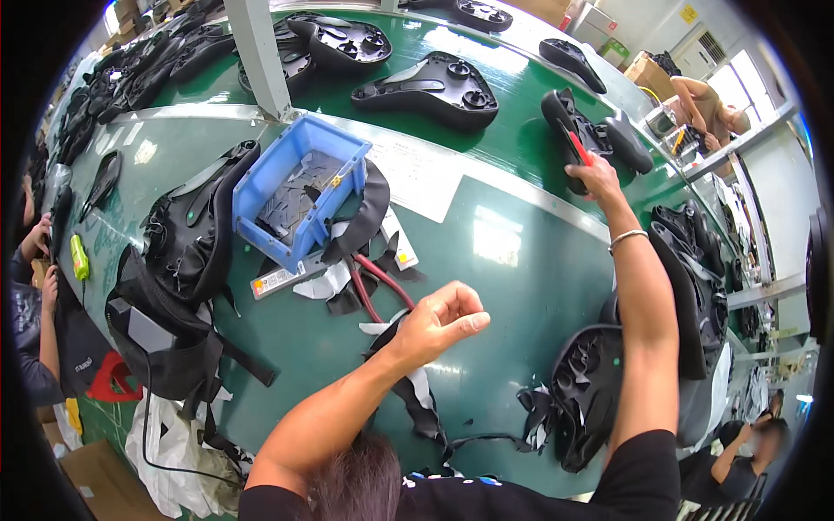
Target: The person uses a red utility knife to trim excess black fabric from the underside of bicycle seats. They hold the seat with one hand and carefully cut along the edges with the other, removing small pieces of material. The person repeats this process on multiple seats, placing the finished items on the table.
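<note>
Right hand stretched far out over the green desk, clenched on a red-handled tool whose tip sits against a black saddle lying at the desk's far right. Left hand loosely fisted mid-desk, can't tell if it pinches anything; black scraps lie right under it. Blue bin of cut pieces is well to its left, red cable between them.

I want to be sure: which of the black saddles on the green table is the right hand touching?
The right hand rests on the saddle at the table's far right, beside a red-handled tool; the other saddles lie untouched.
</note>
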Motion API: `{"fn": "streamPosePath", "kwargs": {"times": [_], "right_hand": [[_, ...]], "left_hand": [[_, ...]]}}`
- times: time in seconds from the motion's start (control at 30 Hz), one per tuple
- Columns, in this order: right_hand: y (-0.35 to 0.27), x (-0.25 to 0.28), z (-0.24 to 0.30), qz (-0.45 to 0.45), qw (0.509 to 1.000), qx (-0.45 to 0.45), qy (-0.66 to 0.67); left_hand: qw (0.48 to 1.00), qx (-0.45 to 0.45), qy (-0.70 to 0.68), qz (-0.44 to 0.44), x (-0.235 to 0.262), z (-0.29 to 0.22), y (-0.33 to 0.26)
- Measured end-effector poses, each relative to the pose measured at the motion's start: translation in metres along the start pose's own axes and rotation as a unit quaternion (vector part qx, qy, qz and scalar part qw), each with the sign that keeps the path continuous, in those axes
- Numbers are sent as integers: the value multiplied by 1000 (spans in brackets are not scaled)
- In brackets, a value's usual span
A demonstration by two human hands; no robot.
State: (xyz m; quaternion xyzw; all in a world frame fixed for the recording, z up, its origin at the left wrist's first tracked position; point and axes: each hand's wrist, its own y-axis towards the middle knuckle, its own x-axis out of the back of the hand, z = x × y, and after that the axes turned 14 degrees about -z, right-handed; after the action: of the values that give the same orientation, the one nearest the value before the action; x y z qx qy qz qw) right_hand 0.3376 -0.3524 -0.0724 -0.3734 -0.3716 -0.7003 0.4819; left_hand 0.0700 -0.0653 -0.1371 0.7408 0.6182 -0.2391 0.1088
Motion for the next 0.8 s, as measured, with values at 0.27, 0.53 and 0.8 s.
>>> {"fn": "streamPosePath", "kwargs": {"times": [0.27, 0.53, 0.8], "right_hand": [[-261, 112, 66, 225, 776, -166, 565], [-408, 124, 11, 123, 834, -71, 534], [-409, 108, -37, -34, 934, 313, 167]], "left_hand": [[705, -509, 440, -223, -28, -8, -18], [950, -210, 86, -215, -48, -37, -77], [970, 133, 86, -184, 6, -55, -106]]}}
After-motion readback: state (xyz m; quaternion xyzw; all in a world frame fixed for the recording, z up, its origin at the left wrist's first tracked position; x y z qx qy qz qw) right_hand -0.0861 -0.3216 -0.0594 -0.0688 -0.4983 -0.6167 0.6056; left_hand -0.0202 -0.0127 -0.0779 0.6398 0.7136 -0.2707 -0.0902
